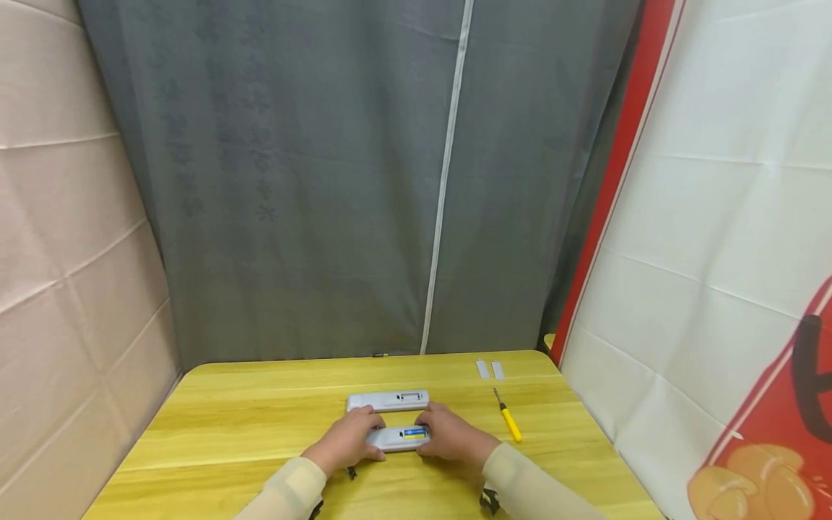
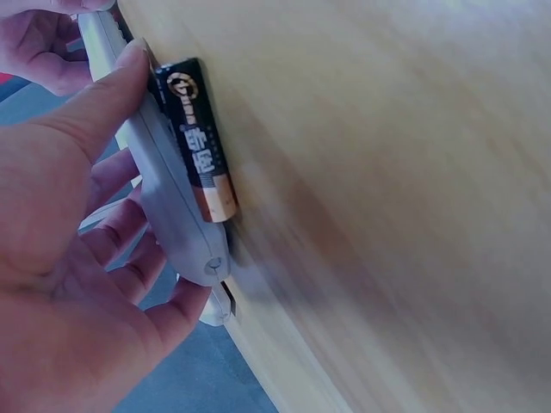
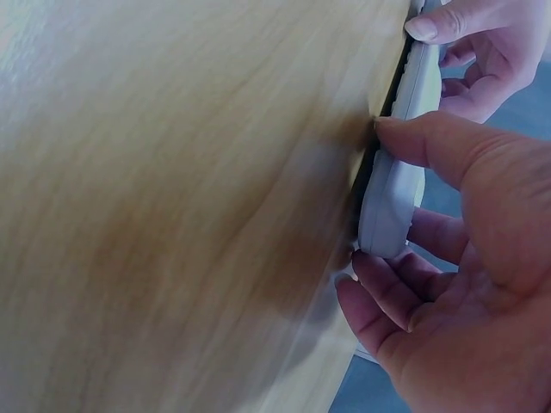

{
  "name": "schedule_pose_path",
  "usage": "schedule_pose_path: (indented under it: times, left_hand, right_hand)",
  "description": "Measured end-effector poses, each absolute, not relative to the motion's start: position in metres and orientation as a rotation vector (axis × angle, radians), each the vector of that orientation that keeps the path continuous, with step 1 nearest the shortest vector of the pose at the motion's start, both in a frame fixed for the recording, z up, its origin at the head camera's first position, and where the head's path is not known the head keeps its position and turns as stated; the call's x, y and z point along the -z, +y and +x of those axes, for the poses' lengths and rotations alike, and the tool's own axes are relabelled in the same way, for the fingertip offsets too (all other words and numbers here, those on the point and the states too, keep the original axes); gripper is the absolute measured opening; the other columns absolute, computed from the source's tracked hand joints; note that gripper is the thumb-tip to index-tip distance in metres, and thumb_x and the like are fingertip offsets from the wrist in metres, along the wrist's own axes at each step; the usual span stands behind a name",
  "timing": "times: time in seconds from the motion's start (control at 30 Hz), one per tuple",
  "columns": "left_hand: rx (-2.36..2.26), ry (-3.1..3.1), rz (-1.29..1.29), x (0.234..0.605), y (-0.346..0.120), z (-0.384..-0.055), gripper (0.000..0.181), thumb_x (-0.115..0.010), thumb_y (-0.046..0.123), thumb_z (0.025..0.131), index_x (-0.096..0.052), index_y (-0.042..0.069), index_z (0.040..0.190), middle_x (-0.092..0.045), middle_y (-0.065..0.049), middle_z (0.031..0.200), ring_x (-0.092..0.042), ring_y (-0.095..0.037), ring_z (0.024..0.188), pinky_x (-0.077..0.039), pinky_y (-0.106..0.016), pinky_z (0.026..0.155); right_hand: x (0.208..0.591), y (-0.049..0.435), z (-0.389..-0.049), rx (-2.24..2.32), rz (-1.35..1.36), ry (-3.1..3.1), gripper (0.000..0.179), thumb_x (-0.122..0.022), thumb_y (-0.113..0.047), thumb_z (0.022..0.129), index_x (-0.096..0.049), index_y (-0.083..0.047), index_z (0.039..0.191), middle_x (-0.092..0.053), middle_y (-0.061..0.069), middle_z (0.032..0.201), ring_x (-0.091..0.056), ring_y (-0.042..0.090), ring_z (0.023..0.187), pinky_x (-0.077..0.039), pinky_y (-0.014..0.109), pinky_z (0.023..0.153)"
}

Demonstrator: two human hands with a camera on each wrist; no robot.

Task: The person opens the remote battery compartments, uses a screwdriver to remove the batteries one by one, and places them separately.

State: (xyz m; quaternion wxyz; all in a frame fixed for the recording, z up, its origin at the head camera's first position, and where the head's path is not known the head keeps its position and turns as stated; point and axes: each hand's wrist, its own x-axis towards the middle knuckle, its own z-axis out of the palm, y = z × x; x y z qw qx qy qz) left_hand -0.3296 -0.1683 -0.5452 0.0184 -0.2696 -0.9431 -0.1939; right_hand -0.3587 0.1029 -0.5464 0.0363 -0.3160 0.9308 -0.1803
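A grey remote control point(image 1: 386, 438) lies back side up on the table, its battery bay uncovered and showing a blue and yellow filling, likely batteries point(image 1: 414, 433). My left hand point(image 1: 347, 440) holds its left end between thumb and fingers. At the other end, beside the bay, my right hand point(image 1: 451, 437) grips it the same way. In the left wrist view a black and copper battery point(image 2: 196, 142) lies on the wood alongside the remote, near my left thumb. Just behind is a second grey remote control point(image 1: 377, 401), also with an open bay.
To the right lies a yellow-handled screwdriver point(image 1: 510, 422). Two small pale flat covers point(image 1: 482, 369) sit behind it. A small dark item point(image 1: 380, 354) rests at the back edge of the wooden table point(image 1: 260, 404), against a grey curtain point(image 1: 312, 217).
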Motion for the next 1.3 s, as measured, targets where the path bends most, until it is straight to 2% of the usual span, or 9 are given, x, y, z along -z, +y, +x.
schedule_pose_path:
  times: [0.33, 0.63, 0.9, 1.0, 1.13, 1.3]
  left_hand:
    - [0.587, -2.930, -0.826, 0.546, -0.168, -0.331, 0.049, -0.098, 0.043, 0.084, -0.080, 0.013, 0.119, -0.068, 0.002, 0.109, -0.063, -0.017, 0.100, -0.056, -0.041, 0.089]
    - [0.597, -2.923, -0.787, 0.545, -0.166, -0.330, 0.047, -0.100, 0.040, 0.081, -0.081, 0.012, 0.114, -0.069, 0.003, 0.105, -0.065, -0.017, 0.097, -0.057, -0.042, 0.087]
    - [0.620, -2.925, -0.767, 0.547, -0.164, -0.330, 0.048, -0.101, 0.039, 0.081, -0.081, 0.010, 0.114, -0.069, 0.001, 0.106, -0.065, -0.018, 0.098, -0.057, -0.043, 0.091]
    - [0.627, -2.930, -0.763, 0.548, -0.164, -0.329, 0.049, -0.101, 0.039, 0.081, -0.081, 0.010, 0.114, -0.069, 0.002, 0.105, -0.065, -0.019, 0.099, -0.058, -0.044, 0.092]
    - [0.634, -2.931, -0.755, 0.549, -0.165, -0.329, 0.048, -0.101, 0.039, 0.080, -0.081, 0.010, 0.114, -0.069, 0.002, 0.105, -0.065, -0.018, 0.098, -0.058, -0.044, 0.092]
    - [0.630, -2.918, -0.754, 0.548, -0.165, -0.329, 0.049, -0.101, 0.038, 0.080, -0.081, 0.010, 0.114, -0.070, 0.001, 0.105, -0.065, -0.019, 0.097, -0.058, -0.044, 0.091]
  right_hand:
    - [0.546, 0.105, -0.359, 0.587, -0.966, 2.839, 0.041, -0.094, -0.031, 0.089, -0.077, -0.012, 0.120, -0.061, -0.005, 0.114, -0.054, 0.009, 0.103, -0.051, 0.031, 0.098]
    - [0.545, 0.105, -0.355, 0.590, -0.954, 2.853, 0.041, -0.093, -0.032, 0.089, -0.077, -0.012, 0.122, -0.062, -0.004, 0.119, -0.055, 0.010, 0.107, -0.051, 0.032, 0.101]
    - [0.543, 0.116, -0.350, 0.632, -0.918, 2.868, 0.061, -0.091, -0.039, 0.092, -0.070, -0.009, 0.141, -0.064, 0.001, 0.127, -0.057, 0.012, 0.109, -0.053, 0.038, 0.104]
    - [0.540, 0.125, -0.349, 0.645, -0.849, 2.889, 0.066, -0.089, -0.043, 0.094, -0.067, -0.009, 0.147, -0.064, 0.002, 0.129, -0.060, 0.017, 0.114, -0.054, 0.045, 0.107]
    - [0.533, 0.139, -0.350, 0.658, -0.795, 2.945, 0.066, -0.087, -0.043, 0.096, -0.066, -0.008, 0.148, -0.064, 0.009, 0.137, -0.063, 0.031, 0.127, -0.053, 0.055, 0.111]
    - [0.524, 0.158, -0.354, 0.700, -0.728, 3.040, 0.061, -0.086, -0.036, 0.098, -0.066, -0.002, 0.145, -0.064, 0.015, 0.136, -0.063, 0.037, 0.127, -0.054, 0.057, 0.107]
